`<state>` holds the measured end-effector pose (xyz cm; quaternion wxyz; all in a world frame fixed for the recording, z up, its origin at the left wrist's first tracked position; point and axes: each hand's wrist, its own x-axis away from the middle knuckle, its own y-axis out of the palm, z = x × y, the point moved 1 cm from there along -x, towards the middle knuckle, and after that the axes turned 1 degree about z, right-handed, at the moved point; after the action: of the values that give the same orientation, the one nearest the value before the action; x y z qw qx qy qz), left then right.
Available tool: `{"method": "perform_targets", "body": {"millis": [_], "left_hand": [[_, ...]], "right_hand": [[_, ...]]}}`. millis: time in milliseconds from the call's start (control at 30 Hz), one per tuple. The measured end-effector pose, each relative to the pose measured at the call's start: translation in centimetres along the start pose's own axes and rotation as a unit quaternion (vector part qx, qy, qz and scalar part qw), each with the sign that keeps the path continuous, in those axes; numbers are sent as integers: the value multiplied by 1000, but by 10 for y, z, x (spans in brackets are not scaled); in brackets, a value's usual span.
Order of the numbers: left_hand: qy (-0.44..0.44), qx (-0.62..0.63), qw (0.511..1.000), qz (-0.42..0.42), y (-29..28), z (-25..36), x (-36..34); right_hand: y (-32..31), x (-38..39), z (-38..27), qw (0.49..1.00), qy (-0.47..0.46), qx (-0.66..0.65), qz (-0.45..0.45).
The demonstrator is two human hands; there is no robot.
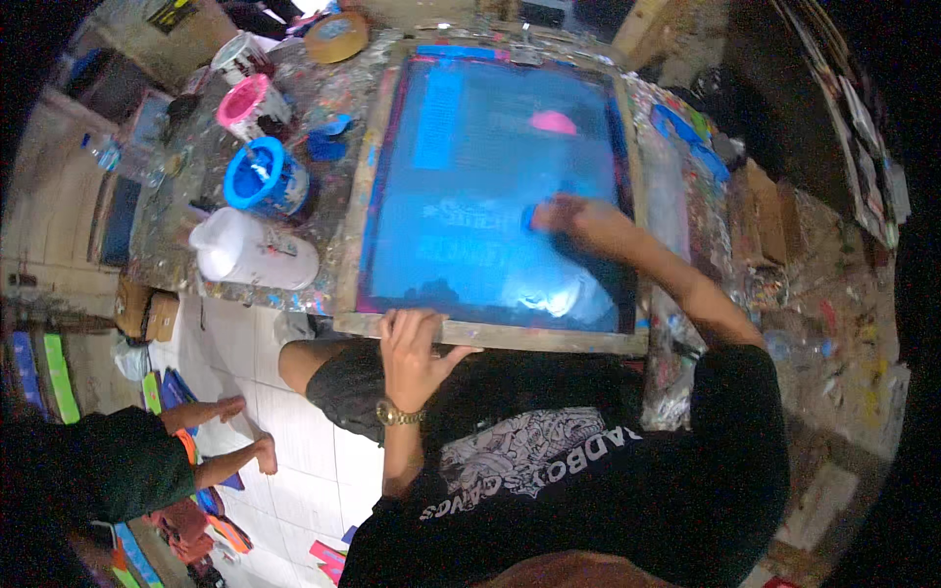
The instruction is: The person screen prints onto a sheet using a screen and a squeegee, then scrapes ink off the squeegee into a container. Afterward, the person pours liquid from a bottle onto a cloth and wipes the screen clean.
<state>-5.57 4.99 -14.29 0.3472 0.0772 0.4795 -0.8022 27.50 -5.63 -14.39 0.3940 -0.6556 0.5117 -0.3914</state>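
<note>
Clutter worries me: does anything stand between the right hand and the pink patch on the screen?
Nothing visible does: only blue screen lies between the right hand and the pink patch beyond it. The blue pot stands outside the wooden frame, to its left.

Head fisheye looks down at the framed screen, apparently near.
</note>
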Motion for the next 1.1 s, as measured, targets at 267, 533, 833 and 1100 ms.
{"method": "perform_targets", "body": {"millis": [267,533,833,1100], "left_hand": [[2,-18,1000,-6,1,0,-1],[3,-34,999,-4,3,3,2],[-4,-37,999,-4,3,3,-2],[15,-39,999,-4,4,2,-4]], "right_hand": [[4,49,25,997,13,65,39],[-4,68,-30,991,-79,23,-107],[5,82,-32,981,-191,-22,-14],[9,-2,83,974,115,156,117]]}}
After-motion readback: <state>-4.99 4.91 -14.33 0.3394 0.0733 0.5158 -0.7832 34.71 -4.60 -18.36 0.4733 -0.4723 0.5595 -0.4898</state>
